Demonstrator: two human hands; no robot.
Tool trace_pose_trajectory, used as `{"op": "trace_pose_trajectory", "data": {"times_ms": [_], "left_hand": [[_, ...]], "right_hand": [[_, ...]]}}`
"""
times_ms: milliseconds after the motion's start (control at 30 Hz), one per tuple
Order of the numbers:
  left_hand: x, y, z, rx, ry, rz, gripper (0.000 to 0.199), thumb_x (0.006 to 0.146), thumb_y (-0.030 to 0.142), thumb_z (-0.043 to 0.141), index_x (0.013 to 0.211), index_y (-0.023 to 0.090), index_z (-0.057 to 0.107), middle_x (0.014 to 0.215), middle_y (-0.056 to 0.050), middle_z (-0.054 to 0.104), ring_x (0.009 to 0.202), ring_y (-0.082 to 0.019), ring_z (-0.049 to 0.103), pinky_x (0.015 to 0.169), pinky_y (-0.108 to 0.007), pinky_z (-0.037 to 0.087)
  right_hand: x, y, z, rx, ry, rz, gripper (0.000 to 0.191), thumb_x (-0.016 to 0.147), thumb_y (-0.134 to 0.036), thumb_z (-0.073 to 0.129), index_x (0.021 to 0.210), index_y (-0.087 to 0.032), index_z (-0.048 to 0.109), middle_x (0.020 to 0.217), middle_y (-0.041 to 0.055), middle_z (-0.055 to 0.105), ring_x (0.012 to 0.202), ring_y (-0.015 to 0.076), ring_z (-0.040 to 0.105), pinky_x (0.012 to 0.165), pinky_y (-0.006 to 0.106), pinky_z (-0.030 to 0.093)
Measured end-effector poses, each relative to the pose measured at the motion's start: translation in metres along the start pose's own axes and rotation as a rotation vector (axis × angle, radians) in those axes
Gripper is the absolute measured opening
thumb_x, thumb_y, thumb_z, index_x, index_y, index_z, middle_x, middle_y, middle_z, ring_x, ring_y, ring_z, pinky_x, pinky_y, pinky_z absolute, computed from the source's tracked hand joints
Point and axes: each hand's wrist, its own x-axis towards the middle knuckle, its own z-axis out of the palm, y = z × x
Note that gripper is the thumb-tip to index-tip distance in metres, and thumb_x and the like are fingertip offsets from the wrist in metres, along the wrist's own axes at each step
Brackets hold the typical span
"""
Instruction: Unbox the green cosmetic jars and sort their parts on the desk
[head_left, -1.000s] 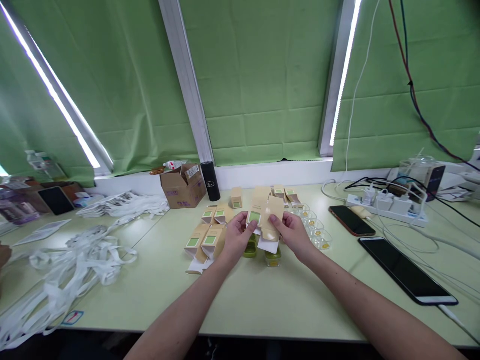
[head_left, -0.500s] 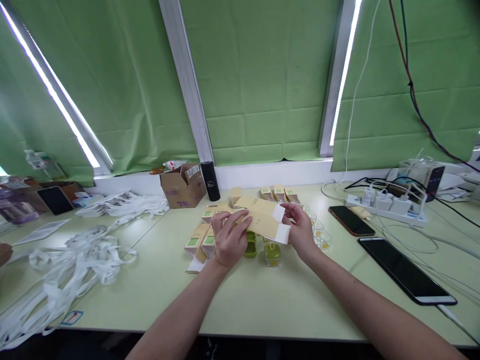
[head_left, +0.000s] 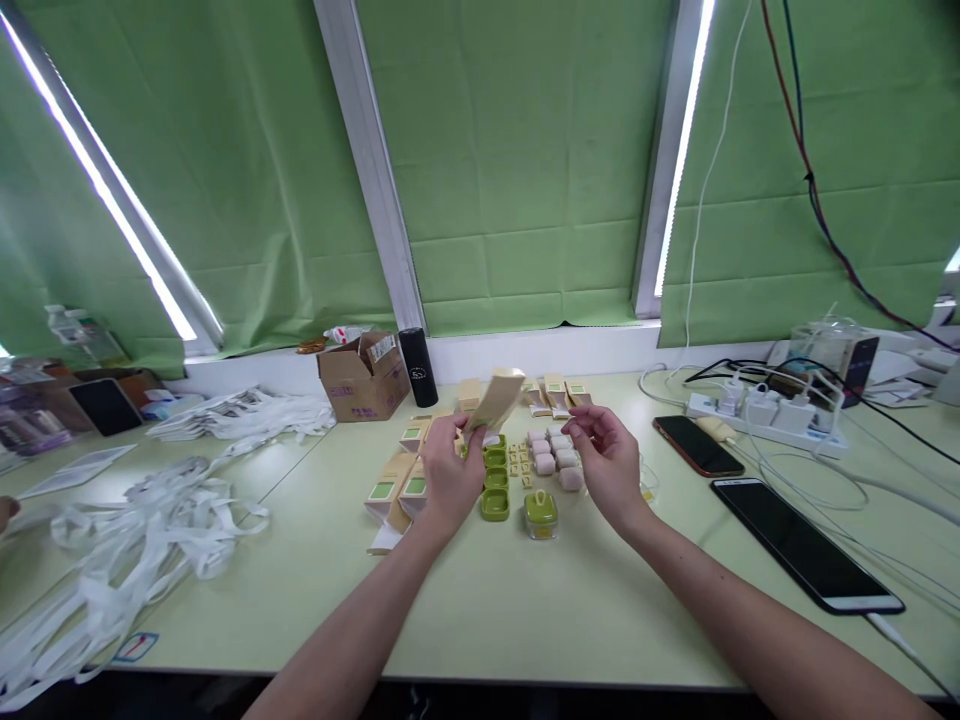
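Note:
My left hand (head_left: 448, 472) pinches a tan cardboard carton (head_left: 495, 402), held tilted above the table. My right hand (head_left: 609, 462) hovers to its right with fingers apart and nothing in it, just over small pink pieces (head_left: 555, 458). Below the carton runs a row of green cases (head_left: 495, 482). A green case in a clear holder (head_left: 541, 514) stands in front of my right hand. Folded tan cartons with green labels (head_left: 399, 482) lie left of my left hand.
A brown cardboard box (head_left: 363, 376) and a black cylinder (head_left: 418, 368) stand at the back. White straps (head_left: 142, 520) lie piled at left. Two phones (head_left: 804, 544) (head_left: 697, 445), a power strip (head_left: 765, 412) and cables occupy the right side.
My right hand let go of the carton and drew back to the right. My left hand now holds the carton alone, turned more upright. The pink pieces are now uncovered.

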Motion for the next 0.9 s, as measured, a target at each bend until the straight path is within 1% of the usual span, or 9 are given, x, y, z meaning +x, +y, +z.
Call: {"op": "trace_pose_trajectory", "data": {"times_ms": [100,200,300,400,467,567,633,767,900], "left_hand": [[0.014,-0.002,0.005,-0.007,-0.066,-0.213,0.025,0.089,0.046,0.071,0.098,0.024,0.067,0.094,-0.004,0.074,0.072,-0.019,0.060,0.071,-0.032,0.046],[0.034,-0.012,0.018,0.025,-0.175,-0.331,0.028,0.093,0.048,0.065,0.104,0.022,0.063,0.099,-0.007,0.076,0.079,-0.021,0.069,0.072,-0.032,0.050],[0.058,-0.028,0.040,0.164,-0.270,-0.476,0.026,0.097,0.042,0.062,0.110,0.020,0.061,0.094,-0.007,0.077,0.076,-0.021,0.073,0.075,-0.032,0.052],[0.079,-0.046,0.066,0.231,-0.302,-0.566,0.032,0.097,0.039,0.064,0.118,0.015,0.059,0.091,-0.011,0.077,0.070,-0.021,0.074,0.073,-0.033,0.053],[0.088,-0.056,0.083,0.294,-0.318,-0.601,0.034,0.095,0.036,0.066,0.119,0.012,0.059,0.096,-0.015,0.078,0.077,-0.024,0.076,0.076,-0.034,0.054],[0.094,-0.064,0.104,0.408,-0.327,-0.614,0.038,0.090,0.032,0.072,0.120,0.011,0.060,0.114,-0.023,0.075,0.107,-0.031,0.073,0.086,-0.036,0.052],[0.094,-0.068,0.115,0.466,-0.343,-0.624,0.043,0.087,0.030,0.075,0.122,0.010,0.059,0.122,-0.026,0.072,0.118,-0.035,0.069,0.090,-0.037,0.051],[0.088,-0.074,0.132,0.532,-0.381,-0.629,0.047,0.089,0.026,0.072,0.128,0.007,0.057,0.130,-0.030,0.067,0.123,-0.037,0.067,0.092,-0.039,0.051],[0.085,-0.082,0.141,0.550,-0.422,-0.629,0.048,0.090,0.028,0.071,0.130,0.008,0.056,0.132,-0.029,0.066,0.126,-0.038,0.065,0.096,-0.040,0.051]], "right_hand": [[-0.011,-0.007,-0.009,-0.095,-0.127,-0.071,0.018,0.095,-0.036,0.062,0.109,-0.024,0.064,0.087,0.0048,0.071,0.082,0.0217,0.066,0.073,0.035,0.052],[-0.022,-0.003,-0.018,-0.196,-0.225,-0.166,0.015,0.098,-0.033,0.058,0.109,-0.025,0.064,0.086,0.0045,0.072,0.077,0.0204,0.066,0.069,0.034,0.050],[-0.029,0.005,-0.023,-0.222,-0.266,-0.201,0.014,0.100,-0.031,0.056,0.109,-0.026,0.064,0.083,0.0034,0.072,0.073,0.0196,0.065,0.065,0.033,0.050],[-0.032,0.009,-0.022,-0.206,-0.280,-0.197,0.014,0.100,-0.031,0.055,0.110,-0.026,0.064,0.080,0.0029,0.071,0.071,0.0198,0.065,0.063,0.033,0.049],[-0.034,0.009,-0.021,-0.211,-0.292,-0.205,0.015,0.101,-0.031,0.055,0.111,-0.026,0.064,0.079,0.0029,0.071,0.071,0.0199,0.066,0.063,0.033,0.048],[-0.036,0.006,-0.021,-0.241,-0.309,-0.235,0.015,0.101,-0.032,0.054,0.111,-0.027,0.064,0.078,0.0024,0.072,0.067,0.0191,0.064,0.062,0.033,0.048],[-0.037,0.005,-0.022,-0.260,-0.322,-0.258,0.015,0.101,-0.032,0.053,0.111,-0.027,0.064,0.077,0.0017,0.072,0.064,0.0181,0.063,0.061,0.033,0.048],[-0.038,0.004,-0.023,-0.280,-0.335,-0.274,0.016,0.101,-0.029,0.053,0.113,-0.028,0.063,0.076,0.0008,0.071,0.061,0.0173,0.061,0.060,0.032,0.048],[-0.038,0.006,-0.023,-0.291,-0.347,-0.278,0.017,0.101,-0.029,0.052,0.114,-0.028,0.063,0.077,0.0012,0.072,0.063,0.0180,0.062,0.061,0.033,0.048]]}}
